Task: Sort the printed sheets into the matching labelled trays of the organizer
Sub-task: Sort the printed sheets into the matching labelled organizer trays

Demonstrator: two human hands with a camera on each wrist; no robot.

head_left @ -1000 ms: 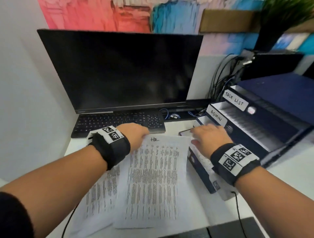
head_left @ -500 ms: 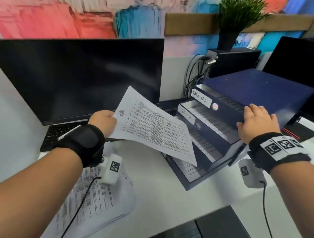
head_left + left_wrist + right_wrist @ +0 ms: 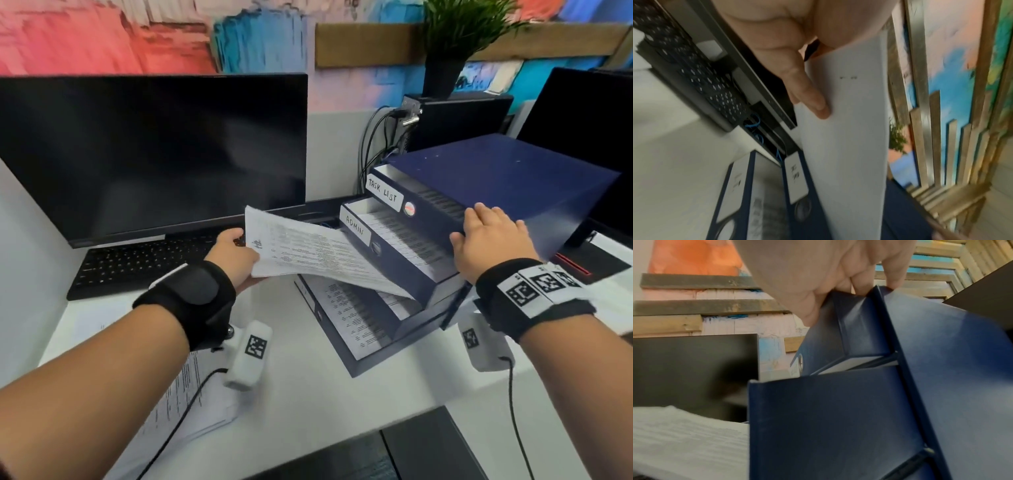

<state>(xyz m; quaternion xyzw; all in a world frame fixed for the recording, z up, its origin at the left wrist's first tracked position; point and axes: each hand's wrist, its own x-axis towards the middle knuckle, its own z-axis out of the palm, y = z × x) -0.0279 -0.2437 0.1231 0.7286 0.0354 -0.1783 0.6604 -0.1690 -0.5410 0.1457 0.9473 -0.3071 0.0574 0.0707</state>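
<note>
The left hand (image 3: 236, 255) pinches a printed sheet (image 3: 318, 255) by its near-left edge, thumb on top; in the left wrist view a finger (image 3: 809, 97) lies flat along the sheet's blank underside (image 3: 844, 146). The sheet is held in the air, sloping down to the right, and its far end reaches over the lower trays of the dark blue organizer (image 3: 496, 192), under the tray labelled ADMIN (image 3: 356, 226). Whether the sheet touches a tray cannot be told.

The right hand (image 3: 489, 240) rests on the near-right corner of the organizer, fingers spread flat over the top; the right wrist view shows the fingertips (image 3: 894, 280) hooked over a blue edge (image 3: 885, 318). Above ADMIN sits the tray labelled TASK LIST (image 3: 383, 193), and printed pages already lie in the open trays.

The organizer stands on the white counter (image 3: 308, 387), right of a dark monitor (image 3: 154, 154) and a black keyboard (image 3: 137, 263). A stack of printed sheets (image 3: 191, 404) lies on the counter at near left, under the left forearm.
</note>
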